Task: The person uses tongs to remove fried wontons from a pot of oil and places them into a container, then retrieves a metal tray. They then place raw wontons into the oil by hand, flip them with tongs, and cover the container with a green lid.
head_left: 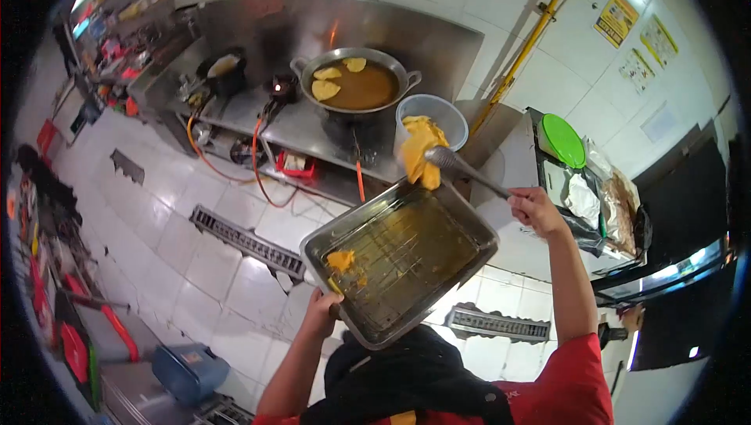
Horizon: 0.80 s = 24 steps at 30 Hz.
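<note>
My left hand (pixel 322 309) is closed round the near left corner of a rectangular metal tray (pixel 418 241), which tilts up toward a pale plastic bucket (pixel 454 116). Oily liquid coats the tray's bottom, and a yellow-orange scrap (pixel 341 260) lies near its left side. My right hand (pixel 535 210) grips a long-handled metal spoon (pixel 477 176). Its head presses against yellow-orange fried pieces (pixel 422 151) that hang over the tray's far edge and the bucket's mouth.
Behind the bucket, a wide two-handled wok (pixel 375 84) of brown oil holds several yellow pieces on the steel stove counter (pixel 301 124). A dark pot (pixel 227 77) stands farther left. To the right are a green lid (pixel 563 141) and plastic-wrapped goods (pixel 618 210). Drain grates (pixel 246 243) cross the tiled floor.
</note>
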Each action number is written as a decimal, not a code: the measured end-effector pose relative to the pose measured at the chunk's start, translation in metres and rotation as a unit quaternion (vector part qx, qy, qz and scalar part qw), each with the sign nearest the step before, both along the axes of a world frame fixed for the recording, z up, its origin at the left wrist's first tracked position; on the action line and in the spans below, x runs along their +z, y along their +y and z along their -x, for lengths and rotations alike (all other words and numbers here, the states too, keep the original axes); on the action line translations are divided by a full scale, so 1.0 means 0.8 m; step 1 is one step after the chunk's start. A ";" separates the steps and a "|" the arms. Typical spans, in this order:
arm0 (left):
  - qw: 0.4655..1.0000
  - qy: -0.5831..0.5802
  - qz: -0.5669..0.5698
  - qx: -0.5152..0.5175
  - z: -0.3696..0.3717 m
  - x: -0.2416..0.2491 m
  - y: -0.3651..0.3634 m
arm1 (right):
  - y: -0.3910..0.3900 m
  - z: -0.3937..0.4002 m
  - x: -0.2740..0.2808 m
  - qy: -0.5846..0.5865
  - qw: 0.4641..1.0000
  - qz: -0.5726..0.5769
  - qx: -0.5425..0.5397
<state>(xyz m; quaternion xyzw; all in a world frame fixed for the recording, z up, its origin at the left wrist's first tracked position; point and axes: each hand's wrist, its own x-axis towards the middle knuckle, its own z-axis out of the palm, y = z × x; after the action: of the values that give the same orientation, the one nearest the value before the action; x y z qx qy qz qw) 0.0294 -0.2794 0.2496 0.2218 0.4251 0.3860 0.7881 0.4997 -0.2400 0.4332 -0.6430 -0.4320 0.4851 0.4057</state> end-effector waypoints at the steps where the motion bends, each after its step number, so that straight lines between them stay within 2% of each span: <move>1: 1.000 0.006 -0.006 -0.010 0.009 -0.021 0.007 | 0.023 -0.018 -0.024 -0.009 0.998 -0.037 -0.044; 3: 0.995 0.038 0.009 0.088 0.015 -0.058 0.030 | 0.068 -0.048 -0.045 -0.013 0.997 -0.034 -0.061; 4: 0.996 0.043 0.004 0.084 0.016 -0.046 0.048 | 0.093 -0.059 -0.054 -0.022 0.997 -0.021 -0.070; 6: 0.988 0.011 0.018 0.151 0.020 -0.019 0.056 | 0.138 -0.072 -0.087 -0.004 0.993 -0.033 -0.110; 8: 0.981 0.028 0.008 0.193 0.022 -0.040 0.072 | 0.187 -0.080 -0.119 -0.041 0.982 -0.011 -0.186; 9: 0.976 0.032 0.012 0.215 0.025 -0.055 0.076 | 0.206 -0.085 -0.134 -0.032 0.986 -0.005 -0.166; 13: 0.948 0.054 0.011 0.313 0.033 -0.052 0.096 | 0.289 -0.115 -0.204 0.075 0.971 0.072 -0.217; 15: 0.933 0.040 0.001 0.358 0.038 -0.083 0.114 | 0.316 -0.126 -0.223 0.050 0.965 0.122 -0.227; 17: 0.931 0.036 -0.001 0.364 0.051 -0.116 0.130 | 0.325 -0.146 -0.238 -0.055 0.977 0.122 -0.167; 19: 0.934 0.006 -0.024 0.357 0.057 -0.137 0.157 | 0.325 -0.156 -0.221 -0.177 0.968 0.124 -0.129; 21: 0.920 0.032 -0.005 0.391 0.036 -0.117 0.205 | 0.318 -0.205 -0.254 -0.399 0.915 -0.014 -0.063; 22: 0.909 0.058 0.013 0.413 0.031 -0.111 0.225 | 0.314 -0.200 -0.233 -0.405 0.912 0.028 -0.059; 23: 0.916 0.040 -0.003 0.399 0.046 -0.150 0.239 | 0.307 -0.184 -0.188 -0.410 0.908 0.069 -0.056; 24: 0.916 0.038 -0.001 0.400 0.048 -0.163 0.257 | 0.299 -0.177 -0.165 -0.396 0.911 0.091 -0.067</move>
<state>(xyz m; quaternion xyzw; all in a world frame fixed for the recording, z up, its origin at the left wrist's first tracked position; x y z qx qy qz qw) -0.0092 -0.0738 0.1191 0.0492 0.5077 0.6608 0.5506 0.6410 -0.0009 0.3012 -0.8439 -0.4674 0.1989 0.1727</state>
